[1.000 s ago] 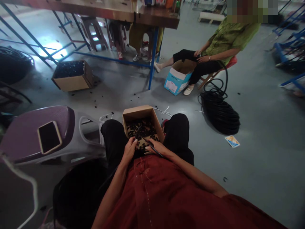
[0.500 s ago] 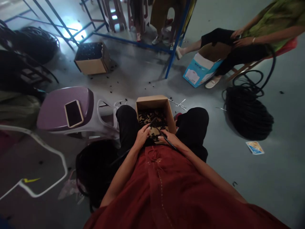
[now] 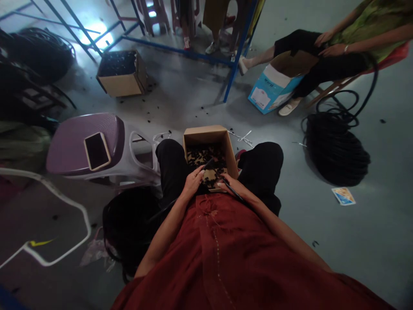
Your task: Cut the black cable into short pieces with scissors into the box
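Above the open cardboard box (image 3: pixel 206 130) between my knees, my left hand (image 3: pixel 193 181) is closed on a black strip (image 3: pixel 209 162), whose end sticks out past the fingers. A black length also runs along my left forearm toward a dark coil (image 3: pixel 129 224) beside my left leg. My right hand (image 3: pixel 230 184) is wrapped round a dark slim tool (image 3: pixel 235 193) that looks like scissors; its handle lies along the wrist and its tip points toward the strip. Many small black pieces (image 3: pixel 211 153) lie in the box. Whether the tool touches the strip is too small to tell.
A purple stool (image 3: pixel 71 142) with a phone (image 3: pixel 97 150) stands at left, near a white bent tube (image 3: pixel 64 198). At right lie a black coil (image 3: pixel 335 150) and a small packet (image 3: pixel 343 196). Another person sits behind a blue box (image 3: pixel 267 92). A filled carton (image 3: pixel 122 84) stands further back.
The view has shifted slightly. Both hands keep nearly the same position over the box, still holding the strip and the tool.
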### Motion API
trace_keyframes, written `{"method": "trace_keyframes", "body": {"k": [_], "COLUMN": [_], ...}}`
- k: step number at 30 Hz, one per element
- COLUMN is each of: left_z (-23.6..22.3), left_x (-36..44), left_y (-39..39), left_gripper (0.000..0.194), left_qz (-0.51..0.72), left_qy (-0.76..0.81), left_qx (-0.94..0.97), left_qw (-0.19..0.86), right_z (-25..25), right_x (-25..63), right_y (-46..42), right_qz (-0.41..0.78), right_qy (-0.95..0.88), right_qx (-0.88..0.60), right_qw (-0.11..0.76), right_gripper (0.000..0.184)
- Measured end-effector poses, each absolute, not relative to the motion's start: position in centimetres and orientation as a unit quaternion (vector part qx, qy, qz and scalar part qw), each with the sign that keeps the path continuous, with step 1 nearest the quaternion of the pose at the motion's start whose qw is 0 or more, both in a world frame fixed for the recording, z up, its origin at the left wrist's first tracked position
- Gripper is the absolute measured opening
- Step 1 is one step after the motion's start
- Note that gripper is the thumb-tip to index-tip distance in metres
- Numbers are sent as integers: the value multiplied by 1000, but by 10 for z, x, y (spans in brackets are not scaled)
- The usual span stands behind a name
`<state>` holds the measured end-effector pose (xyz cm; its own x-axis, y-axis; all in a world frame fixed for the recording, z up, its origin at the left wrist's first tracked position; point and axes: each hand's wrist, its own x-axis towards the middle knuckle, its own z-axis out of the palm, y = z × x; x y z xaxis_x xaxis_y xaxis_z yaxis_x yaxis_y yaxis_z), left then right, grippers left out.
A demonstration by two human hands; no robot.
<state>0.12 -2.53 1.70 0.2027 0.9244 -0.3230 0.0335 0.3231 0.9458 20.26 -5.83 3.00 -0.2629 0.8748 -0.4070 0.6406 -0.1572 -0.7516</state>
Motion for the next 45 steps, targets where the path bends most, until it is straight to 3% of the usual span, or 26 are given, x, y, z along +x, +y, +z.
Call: {"method": "trace_keyframes", "body": {"k": [24,36,45], "left_z": [11,16,26], "left_x": [2,3,4], "left_y": [-26,-27,-25], "left_gripper": [50,51,37], "left_qz": [337,319,302], "left_qy": [509,517,521], "left_qx": [496,496,530], "left_qw": [618,620,597], "right_z": [23,30,24], "right_x": [204,200,201], "right_y": [-57,-57,-56], "right_qz": [481,420,402], "right_qy": [-634,-672,-679], "right_qx": [-590,-599,-604], "right_qw": [138,117,117], "right_gripper": [51,38,34]}}
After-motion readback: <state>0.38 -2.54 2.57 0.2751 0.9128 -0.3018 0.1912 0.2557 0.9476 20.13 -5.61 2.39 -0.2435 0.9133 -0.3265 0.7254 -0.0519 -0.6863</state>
